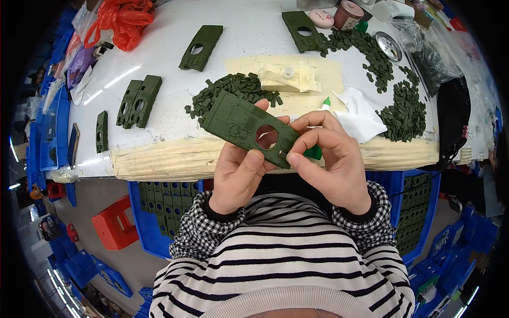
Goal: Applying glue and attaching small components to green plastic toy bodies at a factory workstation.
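A dark green plastic model tank hull (241, 123) with a round hole lies tilted in my left hand (237, 170), held over the table's front edge. The left thumb presses its near side, and the other fingers support it from beneath. My right hand (332, 159) is closed at the hull's right end, thumb and index finger together at the corner. Any small part between those fingertips is hidden. Behind the hull lies a pile of small green plastic pieces (233, 87). A green-capped glue bottle (314, 152) is partly covered by my right hand.
More green hulls (201, 47) lie across the white table (164, 32). A taped block (289, 78) stands at the middle, near white tissue (360, 114). Other small-piece piles (404, 112) are at right. Blue crates (151, 241) of hulls and a red stool (114, 223) are below.
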The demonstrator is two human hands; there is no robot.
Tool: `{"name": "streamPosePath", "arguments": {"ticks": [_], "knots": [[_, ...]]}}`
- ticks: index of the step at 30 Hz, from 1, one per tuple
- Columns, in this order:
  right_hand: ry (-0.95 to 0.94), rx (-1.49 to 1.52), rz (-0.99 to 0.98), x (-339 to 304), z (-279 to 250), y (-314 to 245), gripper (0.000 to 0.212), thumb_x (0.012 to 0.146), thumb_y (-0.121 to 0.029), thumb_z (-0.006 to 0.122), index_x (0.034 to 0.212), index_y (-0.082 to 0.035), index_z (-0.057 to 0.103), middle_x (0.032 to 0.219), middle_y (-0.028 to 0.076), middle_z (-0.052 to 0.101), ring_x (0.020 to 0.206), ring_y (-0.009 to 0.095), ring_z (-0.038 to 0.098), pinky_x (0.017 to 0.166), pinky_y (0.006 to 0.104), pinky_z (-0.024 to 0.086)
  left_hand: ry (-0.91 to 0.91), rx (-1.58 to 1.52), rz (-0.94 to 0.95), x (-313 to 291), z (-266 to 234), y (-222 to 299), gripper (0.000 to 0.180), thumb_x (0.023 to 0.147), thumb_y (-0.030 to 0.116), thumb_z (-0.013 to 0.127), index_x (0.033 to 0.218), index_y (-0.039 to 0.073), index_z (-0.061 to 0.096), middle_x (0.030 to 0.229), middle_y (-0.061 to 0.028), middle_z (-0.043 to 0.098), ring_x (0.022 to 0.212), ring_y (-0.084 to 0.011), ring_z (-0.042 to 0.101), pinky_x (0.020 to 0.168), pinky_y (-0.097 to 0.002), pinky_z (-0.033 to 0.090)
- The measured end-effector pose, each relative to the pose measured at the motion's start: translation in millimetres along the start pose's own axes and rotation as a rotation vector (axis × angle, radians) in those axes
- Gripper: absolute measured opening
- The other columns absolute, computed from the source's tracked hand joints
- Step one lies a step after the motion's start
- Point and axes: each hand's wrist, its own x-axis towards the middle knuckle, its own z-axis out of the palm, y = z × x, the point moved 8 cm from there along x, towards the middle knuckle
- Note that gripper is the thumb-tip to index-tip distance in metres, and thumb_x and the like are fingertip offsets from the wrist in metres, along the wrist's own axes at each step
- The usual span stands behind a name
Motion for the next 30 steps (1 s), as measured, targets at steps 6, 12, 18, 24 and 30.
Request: {"name": "streamPosePath", "arguments": {"ticks": [6, 12, 18, 24, 30], "knots": [[0.025, -0.026, -0.029, 0.7, -0.7, 1.0, 0.008, 0.075, -0.006, 0.071, 0.078, -0.003, 0.065, 0.102, 0.009, 0.056, 0.101, 0.020, 0.058, 0.090, 0.0323, 0.043, 0.002, 0.019, 0.020, -0.1, 0.0, 1.1, 0.067, 0.099, 0.022, 0.051, 0.150, 0.004, 0.012, 0.144, -0.0226, 0.036, 0.133, -0.0300, 0.040, 0.103, -0.0430, 0.045], [0.025, -0.059, -0.032, 1.2, -1.3, 3.6, 0.009, 0.073, -0.007, 0.072, 0.077, -0.003, 0.065, 0.101, 0.008, 0.057, 0.098, 0.021, 0.058, 0.088, 0.0323, 0.044, 0.002, 0.015, 0.011, -1.2, -2.1, 0.0, 0.067, 0.099, 0.020, 0.050, 0.150, 0.004, 0.012, 0.144, -0.0224, 0.036, 0.134, -0.0295, 0.039, 0.103, -0.0428, 0.045], [0.003, -0.074, -0.029, 2.9, -1.2, 2.0, 0.009, 0.073, -0.007, 0.072, 0.078, -0.003, 0.065, 0.100, 0.008, 0.058, 0.098, 0.021, 0.059, 0.087, 0.0323, 0.045, -0.003, 0.034, 0.017, -1.5, -1.5, 0.5, 0.066, 0.099, 0.020, 0.050, 0.150, 0.003, 0.012, 0.144, -0.0222, 0.036, 0.135, -0.0295, 0.038, 0.104, -0.0428, 0.044], [-0.005, -0.089, -0.047, 3.1, -0.4, 2.2, 0.010, 0.073, -0.006, 0.072, 0.078, -0.003, 0.065, 0.099, 0.008, 0.057, 0.097, 0.021, 0.059, 0.086, 0.0323, 0.045, 0.003, 0.046, 0.009, -2.1, -4.9, -2.3, 0.066, 0.099, 0.020, 0.051, 0.150, 0.002, 0.014, 0.144, -0.0222, 0.037, 0.135, -0.0299, 0.038, 0.104, -0.0424, 0.044], [-0.022, -0.136, -0.056, 3.4, -1.2, -2.8, 0.010, 0.072, -0.005, 0.071, 0.078, -0.003, 0.064, 0.098, 0.008, 0.057, 0.096, 0.021, 0.059, 0.084, 0.0322, 0.046, 0.005, -0.011, -0.034, -3.0, -3.3, -3.5, 0.066, 0.098, 0.021, 0.052, 0.149, 0.002, 0.015, 0.143, -0.0228, 0.038, 0.135, -0.0302, 0.038, 0.105, -0.0427, 0.043]]}}
